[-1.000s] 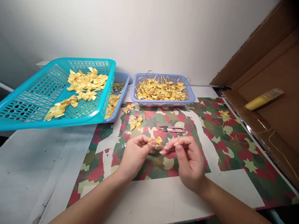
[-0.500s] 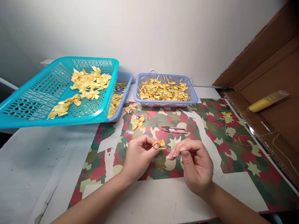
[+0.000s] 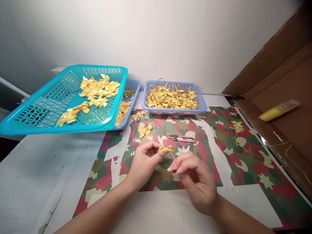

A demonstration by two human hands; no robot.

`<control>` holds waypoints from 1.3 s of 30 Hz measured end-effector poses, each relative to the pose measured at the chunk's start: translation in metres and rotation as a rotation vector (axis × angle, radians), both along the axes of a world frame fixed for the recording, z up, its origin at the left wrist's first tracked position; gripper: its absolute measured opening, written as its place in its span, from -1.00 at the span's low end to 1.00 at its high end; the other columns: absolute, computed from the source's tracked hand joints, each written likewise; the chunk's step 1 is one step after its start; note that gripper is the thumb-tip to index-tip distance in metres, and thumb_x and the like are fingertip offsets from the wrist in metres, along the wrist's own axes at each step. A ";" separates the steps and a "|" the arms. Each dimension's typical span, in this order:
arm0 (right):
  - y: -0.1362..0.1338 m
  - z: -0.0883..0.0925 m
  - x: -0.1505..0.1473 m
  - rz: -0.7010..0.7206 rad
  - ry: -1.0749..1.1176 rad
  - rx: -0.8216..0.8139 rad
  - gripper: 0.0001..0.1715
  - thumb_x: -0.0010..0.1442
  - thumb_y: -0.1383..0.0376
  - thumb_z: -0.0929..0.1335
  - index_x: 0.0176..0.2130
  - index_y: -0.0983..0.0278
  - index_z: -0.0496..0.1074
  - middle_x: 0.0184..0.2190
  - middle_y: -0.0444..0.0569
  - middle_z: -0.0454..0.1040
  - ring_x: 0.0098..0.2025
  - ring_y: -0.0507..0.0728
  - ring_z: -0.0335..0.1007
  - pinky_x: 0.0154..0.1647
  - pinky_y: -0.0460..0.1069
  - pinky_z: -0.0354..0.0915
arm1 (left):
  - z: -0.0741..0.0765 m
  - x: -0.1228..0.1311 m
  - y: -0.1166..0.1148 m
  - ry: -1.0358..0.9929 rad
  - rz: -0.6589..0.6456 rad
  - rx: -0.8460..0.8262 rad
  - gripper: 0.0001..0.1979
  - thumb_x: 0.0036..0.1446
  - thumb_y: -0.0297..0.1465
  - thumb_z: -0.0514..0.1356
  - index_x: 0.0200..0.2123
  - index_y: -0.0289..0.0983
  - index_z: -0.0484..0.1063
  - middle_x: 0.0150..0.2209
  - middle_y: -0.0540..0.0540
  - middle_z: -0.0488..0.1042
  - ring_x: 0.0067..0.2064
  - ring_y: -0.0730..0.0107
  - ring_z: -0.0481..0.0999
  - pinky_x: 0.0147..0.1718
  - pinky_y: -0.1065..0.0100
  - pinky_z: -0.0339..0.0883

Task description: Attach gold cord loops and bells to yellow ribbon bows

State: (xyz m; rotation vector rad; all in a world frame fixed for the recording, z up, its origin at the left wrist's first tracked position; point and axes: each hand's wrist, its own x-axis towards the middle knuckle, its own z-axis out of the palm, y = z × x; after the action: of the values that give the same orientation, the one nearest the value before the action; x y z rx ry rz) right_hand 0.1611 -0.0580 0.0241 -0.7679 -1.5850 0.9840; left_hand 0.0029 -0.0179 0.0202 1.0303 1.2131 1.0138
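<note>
beat-up camo-ish sheet (image 3: 246,169) over white bench (image 3: 44,172), pale wall (image 3: 151,39), cardboard (image 3: 285,78) — left hand (image 3: 145,164) pinching yellow bow (image 3: 166,149), right hand (image 3: 201,183) its gold cord (image 3: 173,156)

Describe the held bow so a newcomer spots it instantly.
Start at the camouflage-patterned sheet. Nearer the camera than the pink-handled snips, find the left hand. The yellow bow in its fingers is the one: held up, whereas nearby loose bows lie on the sheet.
</note>
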 end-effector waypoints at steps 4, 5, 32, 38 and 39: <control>-0.004 -0.005 -0.001 0.069 -0.006 -0.046 -0.83 0.30 0.45 0.24 -0.22 0.19 0.33 -0.39 -0.09 0.46 -0.33 0.05 0.45 -0.32 -0.01 0.41 | 0.002 -0.001 -0.001 -0.067 -0.070 -0.153 -0.78 0.00 -0.31 0.28 -0.51 -0.28 0.32 -0.64 0.10 0.33 -0.60 0.57 0.27 -0.59 0.51 0.15; -0.004 -0.007 -0.001 0.081 -0.008 -0.076 -0.85 0.31 0.43 0.23 -0.22 0.19 0.31 -0.42 -0.11 0.45 -0.38 0.04 0.44 -0.37 -0.04 0.40 | 0.002 -0.002 -0.001 -0.089 -0.084 -0.177 -0.78 0.00 -0.32 0.28 -0.49 -0.27 0.29 -0.63 0.10 0.34 -0.60 0.58 0.28 -0.59 0.52 0.16; 0.011 -0.003 -0.004 -0.269 -0.369 -0.199 -0.84 0.24 0.37 0.28 -0.38 0.26 0.41 -0.27 -0.02 0.38 -0.39 0.02 0.34 -0.50 -0.09 0.30 | 0.004 -0.009 -0.005 0.082 -0.184 0.012 -0.87 0.09 -0.34 0.23 -0.34 -0.30 0.46 -0.43 -0.04 0.49 -0.38 0.42 0.45 -0.39 0.44 0.32; 0.010 -0.002 -0.006 -0.280 -0.341 -0.212 -0.82 0.23 0.40 0.28 -0.40 0.25 0.39 -0.45 -0.10 0.41 -0.47 0.01 0.28 -0.52 -0.10 0.27 | 0.004 -0.008 -0.007 0.126 -0.178 0.040 -0.85 0.10 -0.32 0.22 -0.32 -0.29 0.48 -0.40 -0.09 0.53 -0.35 0.34 0.50 -0.37 0.39 0.36; 0.010 -0.002 -0.006 -0.290 -0.341 -0.212 -0.83 0.23 0.40 0.28 -0.41 0.25 0.39 -0.46 -0.10 0.41 -0.47 0.01 0.28 -0.52 -0.10 0.26 | 0.004 -0.008 -0.007 0.135 -0.176 0.051 -0.85 0.11 -0.32 0.22 -0.32 -0.29 0.48 -0.40 -0.08 0.53 -0.36 0.34 0.51 -0.37 0.39 0.36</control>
State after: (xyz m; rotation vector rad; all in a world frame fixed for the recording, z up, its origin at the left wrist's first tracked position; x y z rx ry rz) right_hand 0.1548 -0.0479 0.0218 -1.3304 -1.6096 0.8459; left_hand -0.0050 -0.0247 0.0238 1.2393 1.1866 0.8529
